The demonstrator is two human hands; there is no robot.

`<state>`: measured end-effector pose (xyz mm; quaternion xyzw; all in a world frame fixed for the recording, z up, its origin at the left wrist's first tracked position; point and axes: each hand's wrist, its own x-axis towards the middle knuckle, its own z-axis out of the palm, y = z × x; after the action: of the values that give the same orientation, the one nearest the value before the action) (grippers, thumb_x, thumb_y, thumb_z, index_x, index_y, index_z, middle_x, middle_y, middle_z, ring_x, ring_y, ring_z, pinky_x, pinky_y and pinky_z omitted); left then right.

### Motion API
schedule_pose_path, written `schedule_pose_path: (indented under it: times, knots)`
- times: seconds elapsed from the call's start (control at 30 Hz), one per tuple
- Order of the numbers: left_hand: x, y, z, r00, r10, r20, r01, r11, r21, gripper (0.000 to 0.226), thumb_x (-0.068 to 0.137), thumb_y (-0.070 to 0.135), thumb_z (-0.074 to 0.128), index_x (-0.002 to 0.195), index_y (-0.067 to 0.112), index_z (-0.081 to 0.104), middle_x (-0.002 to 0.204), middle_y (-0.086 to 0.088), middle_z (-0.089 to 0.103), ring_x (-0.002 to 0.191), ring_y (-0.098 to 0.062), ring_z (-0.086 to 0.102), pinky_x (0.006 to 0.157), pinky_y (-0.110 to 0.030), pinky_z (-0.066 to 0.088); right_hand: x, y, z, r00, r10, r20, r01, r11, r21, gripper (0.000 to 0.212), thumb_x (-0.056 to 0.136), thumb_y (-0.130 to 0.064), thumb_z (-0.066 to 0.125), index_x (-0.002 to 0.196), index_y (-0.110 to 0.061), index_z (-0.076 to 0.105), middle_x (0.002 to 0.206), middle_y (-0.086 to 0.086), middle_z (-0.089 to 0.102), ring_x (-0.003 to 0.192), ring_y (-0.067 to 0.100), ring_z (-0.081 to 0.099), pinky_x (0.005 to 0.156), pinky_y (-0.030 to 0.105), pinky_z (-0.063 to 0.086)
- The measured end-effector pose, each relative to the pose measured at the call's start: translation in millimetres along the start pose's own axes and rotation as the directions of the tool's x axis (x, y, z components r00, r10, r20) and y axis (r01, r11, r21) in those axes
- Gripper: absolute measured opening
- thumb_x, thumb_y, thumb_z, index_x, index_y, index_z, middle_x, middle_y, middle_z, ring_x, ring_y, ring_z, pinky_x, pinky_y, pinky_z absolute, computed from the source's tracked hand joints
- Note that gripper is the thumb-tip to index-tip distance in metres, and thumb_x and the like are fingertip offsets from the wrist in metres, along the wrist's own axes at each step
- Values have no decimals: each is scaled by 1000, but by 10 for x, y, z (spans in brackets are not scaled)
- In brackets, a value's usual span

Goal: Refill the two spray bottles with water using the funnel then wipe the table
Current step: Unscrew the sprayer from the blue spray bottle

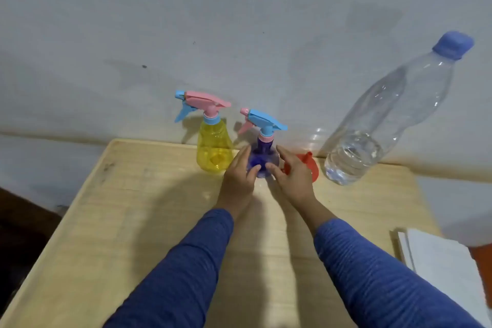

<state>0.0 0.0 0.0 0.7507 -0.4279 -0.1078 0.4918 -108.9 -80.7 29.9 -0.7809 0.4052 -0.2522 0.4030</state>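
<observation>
hands (262, 176) covering purple spray bottle (262, 153) base, funnel (310, 165) half hidden

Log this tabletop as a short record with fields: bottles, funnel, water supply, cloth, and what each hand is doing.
yellow spray bottle: upright at the table's far edge, trigger head on
purple spray bottle: upright beside the yellow one, trigger head on
funnel: red, lying on the table, partly hidden by the right hand
water bottle: clear, blue cap on, partly full
white cloth: folded at the table's right edge
left hand: open, at the purple bottle's left side
right hand: open, at its right side
table: light wood
</observation>
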Motion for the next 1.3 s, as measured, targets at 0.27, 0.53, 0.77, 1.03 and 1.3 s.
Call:
schedule_pose_path:
  times: [0.27, 0.53, 0.77, 1.03, 1.3]
  knots:
    - [-18, 96, 10, 999, -40, 9, 40, 999, -17, 49, 82, 18, 51, 129, 5, 54, 131, -8, 58, 120, -22, 53, 99, -22, 37, -9, 20, 90, 995, -38, -89, 40, 999, 23, 42, 83, -12, 68, 123, -10, 59, 123, 9, 62, 112, 18, 56, 89, 6, 34]
    - [-757, 433, -154, 988, -149, 32, 152, 985, -84, 45, 86, 15, 63, 130, 17, 54, 123, 11, 56, 111, -8, 53, 92, -16, 37, -710, -184, -52, 990, 52, -128, -35, 991, 131, 35, 80, -10, 70, 115, -11, 66, 107, -3, 61, 97, 5, 51, 81, -8, 28]
    - [-1631, 536, -401, 986, -132, 99, 138, 988, -63, 40, 85, 21, 67, 121, 34, 55, 112, 22, 59, 105, 4, 56, 88, -8, 41, -1614, -159, -191, 996, 72, -59, -62, 986, 152, 27, 80, -11, 68, 104, -24, 69, 99, -15, 65, 96, 2, 58, 83, 2, 36]
    - [-1934, 614, -411, 964, -243, 107, 251, 965, -77, 50, 77, 27, 73, 124, 30, 54, 125, 17, 55, 113, -1, 50, 88, 1, 32, -1909, -133, -212, 999, 49, -11, -47, 987, 151, 32, 80, -10, 70, 105, -30, 67, 102, -13, 65, 96, -8, 56, 85, 6, 39]
    - [-1892, 495, -402, 967, -212, 139, 231, 964, -130, 59, 74, 30, 77, 120, 44, 42, 126, 15, 54, 108, -3, 55, 83, -1, 39, -1770, -416, -255, 986, 141, -93, -116, 964, 239, 34, 67, -24, 82, 90, -28, 58, 88, -7, 57, 80, 5, 54, 69, 24, 47]
